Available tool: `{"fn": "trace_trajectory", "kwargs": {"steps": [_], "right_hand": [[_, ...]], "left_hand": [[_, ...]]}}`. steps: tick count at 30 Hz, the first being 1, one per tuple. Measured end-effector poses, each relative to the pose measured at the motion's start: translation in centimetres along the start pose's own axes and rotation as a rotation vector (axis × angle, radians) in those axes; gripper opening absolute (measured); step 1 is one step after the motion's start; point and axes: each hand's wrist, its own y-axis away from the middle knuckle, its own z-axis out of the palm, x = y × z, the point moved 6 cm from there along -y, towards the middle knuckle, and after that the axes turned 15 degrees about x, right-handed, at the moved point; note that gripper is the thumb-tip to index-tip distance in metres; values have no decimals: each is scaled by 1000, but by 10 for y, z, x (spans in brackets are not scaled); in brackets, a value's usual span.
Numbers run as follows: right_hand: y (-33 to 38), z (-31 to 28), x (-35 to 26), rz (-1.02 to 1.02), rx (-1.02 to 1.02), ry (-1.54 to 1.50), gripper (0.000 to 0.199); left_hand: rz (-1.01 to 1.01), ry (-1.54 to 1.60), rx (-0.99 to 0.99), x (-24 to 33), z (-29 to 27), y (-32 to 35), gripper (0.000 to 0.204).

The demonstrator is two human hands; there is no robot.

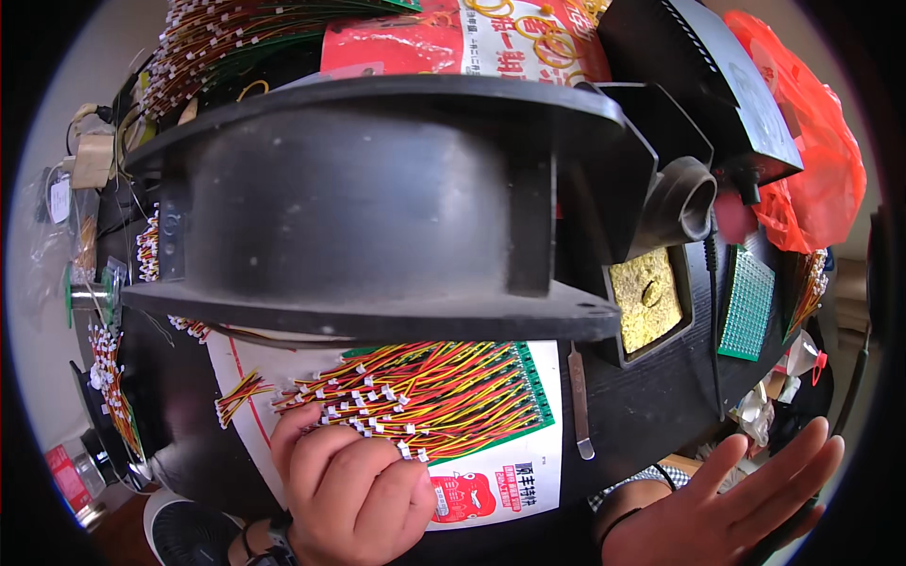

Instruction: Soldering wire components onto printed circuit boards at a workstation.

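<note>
My left hand (pixel 354 491) is closed, its fingers curled beside the white connectors at the near left end of a row of red, yellow and black wires (pixel 444 382). Whatever may be inside the curled fingers is hidden. The wires run to the right onto a green circuit board (pixel 538 387), which lies on a white printed sheet (pixel 543 472). A small loose bundle of similar wires (pixel 241 398) lies left of the board. At the lower right, my right hand (pixel 717 514) is open, fingers spread and raised, with nothing visible in it.
A large black fan housing (pixel 349 208) blocks the middle. Tweezers (pixel 579 401) lie right of the sheet, near a yellow sponge (pixel 645 297) in a tray. Farther right are a green perforated board (pixel 748 307) and a red plastic bag (pixel 802 141). A solder spool (pixel 90 296) stands left.
</note>
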Motion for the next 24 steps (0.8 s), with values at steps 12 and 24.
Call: {"fn": "trace_trajectory", "kwargs": {"steps": [12, 24], "right_hand": [[-5, -42, 15, -325, -279, 281, 59], [-7, -32, 29, -359, -188, 288, 56]], "left_hand": [[110, 122, 67, 49, -29, -28, 8], [85, 146, 52, 36, 9, -39, 8]]}}
